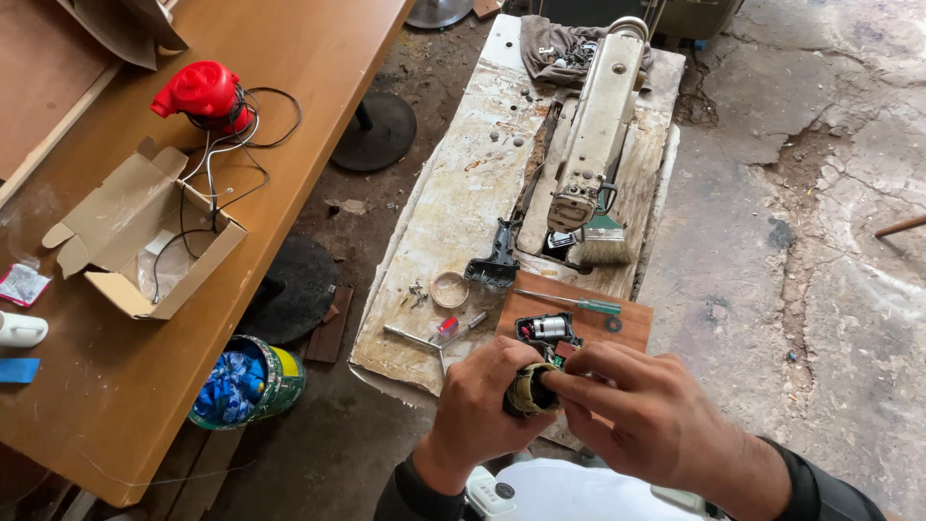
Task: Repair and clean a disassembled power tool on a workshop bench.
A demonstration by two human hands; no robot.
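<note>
My left hand (477, 405) grips a small round black part wrapped in tan tape (529, 392), held just above the near edge of the worn sewing table (453, 222). My right hand (646, 410) pinches the same part from the right with thumb and fingers. Just beyond it, a small open device with a silver motor (548, 329) lies on a brown wooden board (617, 318).
A green-handled screwdriver (569, 302), a small round cap (449, 288), a red-tipped tool (455, 330), a brush (603, 241) and an old white sewing machine (593, 125) lie on the table. On the wooden bench (309, 58) at left sit an open cardboard box (145, 241) and a red blower (204, 95). A tin of blue cloth (246, 381) stands on the floor.
</note>
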